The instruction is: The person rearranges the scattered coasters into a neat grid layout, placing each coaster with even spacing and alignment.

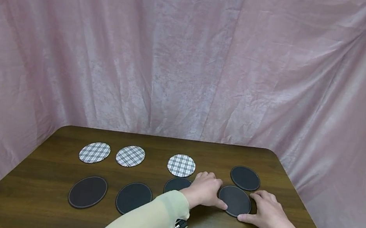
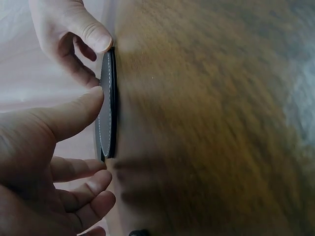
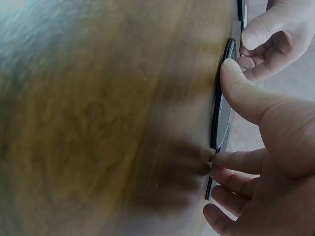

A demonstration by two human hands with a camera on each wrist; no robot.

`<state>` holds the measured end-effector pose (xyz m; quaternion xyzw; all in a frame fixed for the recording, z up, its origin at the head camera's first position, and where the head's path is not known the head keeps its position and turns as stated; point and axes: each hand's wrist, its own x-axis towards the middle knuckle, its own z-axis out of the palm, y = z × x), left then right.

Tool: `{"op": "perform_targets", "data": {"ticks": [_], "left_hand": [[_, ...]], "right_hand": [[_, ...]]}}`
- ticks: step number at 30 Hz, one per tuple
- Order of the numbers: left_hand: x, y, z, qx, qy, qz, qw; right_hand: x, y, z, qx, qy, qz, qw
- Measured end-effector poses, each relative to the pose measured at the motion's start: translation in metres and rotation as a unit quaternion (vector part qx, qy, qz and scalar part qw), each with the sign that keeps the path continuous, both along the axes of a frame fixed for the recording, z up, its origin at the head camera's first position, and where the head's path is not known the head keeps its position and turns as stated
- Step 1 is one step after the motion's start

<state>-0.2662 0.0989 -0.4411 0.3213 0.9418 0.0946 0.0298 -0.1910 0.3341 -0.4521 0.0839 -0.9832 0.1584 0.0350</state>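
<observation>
Both hands are at one round dark coaster (image 1: 235, 201) with a stitched rim, at the right of the table. My left hand (image 1: 205, 189) holds its left side, thumb at the near edge and fingertips by the far left rim. My right hand (image 1: 268, 213) holds its right side, thumb at the near edge and fingers along the right rim. In the left wrist view the coaster (image 2: 106, 113) is seen edge-on, low over or on the wood; I cannot tell which. Another dark coaster (image 1: 245, 178) lies just behind it.
On the brown wooden table (image 1: 31, 201), three plaid white coasters (image 1: 94, 152) form a back row. Dark coasters (image 1: 87, 192) lie in front of them; one dark coaster (image 1: 177, 184) is partly hidden by my left hand. A pink curtain (image 1: 185, 51) hangs behind the table.
</observation>
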Motion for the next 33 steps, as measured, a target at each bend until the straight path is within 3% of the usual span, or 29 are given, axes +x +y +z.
{"op": "perform_targets", "data": {"ticks": [20, 33], "left_hand": [[-0.008, 0.009, -0.008, -0.004, -0.016, 0.042, 0.9990], [-0.007, 0.012, -0.009, 0.006, -0.032, 0.045, 0.9985]], "right_hand": [[-0.006, -0.004, 0.007, -0.003, -0.038, -0.009, 0.999], [-0.008, -0.008, 0.009, -0.060, -0.078, -0.028, 0.995]]}}
